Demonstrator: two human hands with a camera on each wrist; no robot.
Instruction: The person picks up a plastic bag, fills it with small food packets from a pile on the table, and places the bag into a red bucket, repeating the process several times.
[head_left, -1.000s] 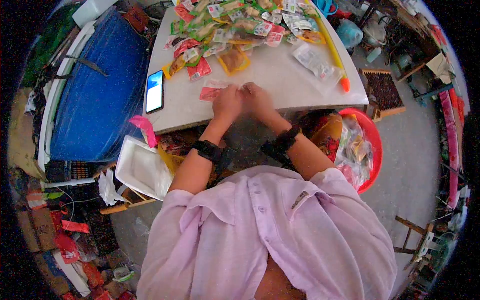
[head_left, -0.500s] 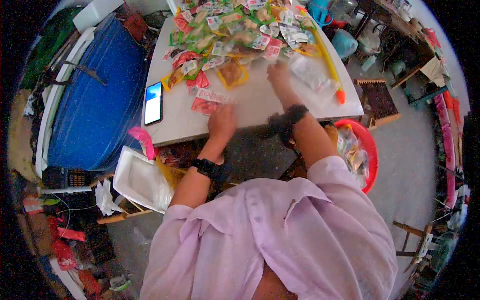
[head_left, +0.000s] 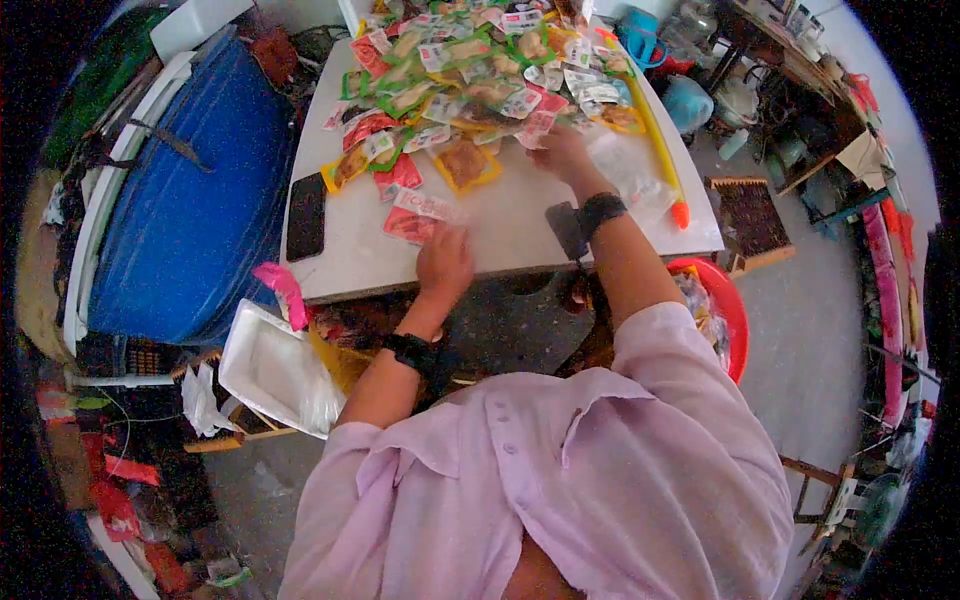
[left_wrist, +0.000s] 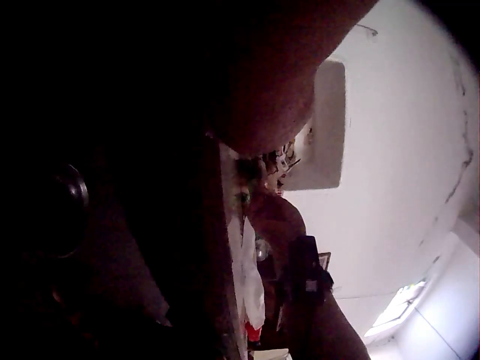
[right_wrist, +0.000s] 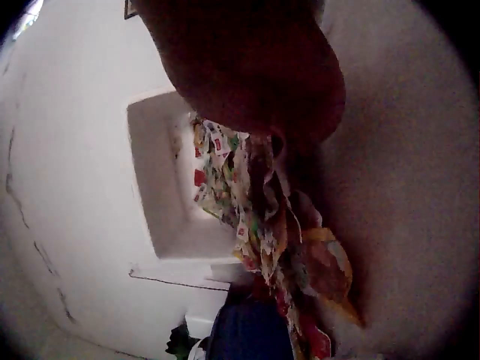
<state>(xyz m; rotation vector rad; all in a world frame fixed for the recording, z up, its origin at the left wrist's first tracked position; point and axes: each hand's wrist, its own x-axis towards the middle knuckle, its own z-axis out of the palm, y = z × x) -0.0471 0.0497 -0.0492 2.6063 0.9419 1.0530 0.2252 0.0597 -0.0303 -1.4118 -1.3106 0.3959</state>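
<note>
In the head view my left hand (head_left: pixel 445 262) is at the near side of the table (head_left: pixel 500 240), its blurred fingertips right at a red-and-white packet (head_left: pixel 408 224). My right hand (head_left: pixel 562 155) reaches forward to the near edge of a heap of sealed food packets (head_left: pixel 470 60). Its fingertips overlap a pinkish-red packet (head_left: pixel 540 118) there. A yellow-edged packet (head_left: pixel 465 165) lies between the hands and the heap. Both wrist views are dark; the right one shows the underside of the hand beside the packets (right_wrist: pixel 247 202), with its fingers hidden.
A phone (head_left: pixel 306 215) lies at the table's left edge. Clear plastic bags (head_left: pixel 630 172) and a yellow tube (head_left: pixel 655 125) with an orange tip lie at the right. Below are a white foam box (head_left: pixel 265 360) and a red basin (head_left: pixel 738 320). A large blue tub (head_left: pixel 190 210) stands left.
My hands were together near the table's front edge; the right has moved forward to the heap, while the left stays near the front by the red-and-white packet. The phone's screen has gone dark.
</note>
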